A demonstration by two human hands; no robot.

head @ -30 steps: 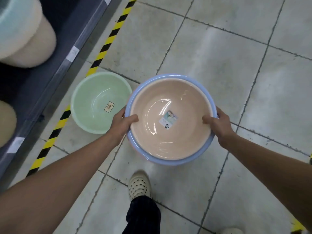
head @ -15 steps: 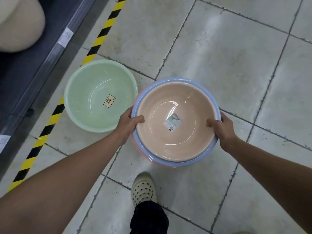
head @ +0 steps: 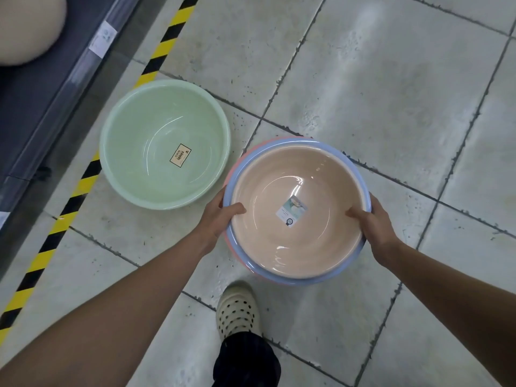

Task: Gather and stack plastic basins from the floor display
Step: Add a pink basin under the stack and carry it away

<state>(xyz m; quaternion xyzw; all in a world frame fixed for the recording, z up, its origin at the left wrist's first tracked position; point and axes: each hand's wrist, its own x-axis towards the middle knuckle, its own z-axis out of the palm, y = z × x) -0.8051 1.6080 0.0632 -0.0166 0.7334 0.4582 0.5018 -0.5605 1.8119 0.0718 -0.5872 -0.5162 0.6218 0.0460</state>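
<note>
I hold a nested stack of basins [head: 296, 247] above the tiled floor: a peach one on top with a label inside, a blue rim around it and a pink rim showing beneath. My left hand [head: 220, 216] grips the stack's left rim with the thumb inside. My right hand [head: 371, 222] grips the right rim the same way. A pale green basin [head: 145, 129] with a small label in its bottom stands on the floor to the left of the stack, apart from it.
A yellow-and-black striped line [head: 83, 177] runs along the floor at the left, beside a dark shelf edge [head: 50, 88] with price tags. A cream basin [head: 25, 26] rests on that shelf. My foot in a cream perforated clog [head: 237, 314] stands below the stack.
The view has shifted so the green basin appears fuller and closer. The held stack sits lower and further right in view, and a pink rim now shows under the blue one.
</note>
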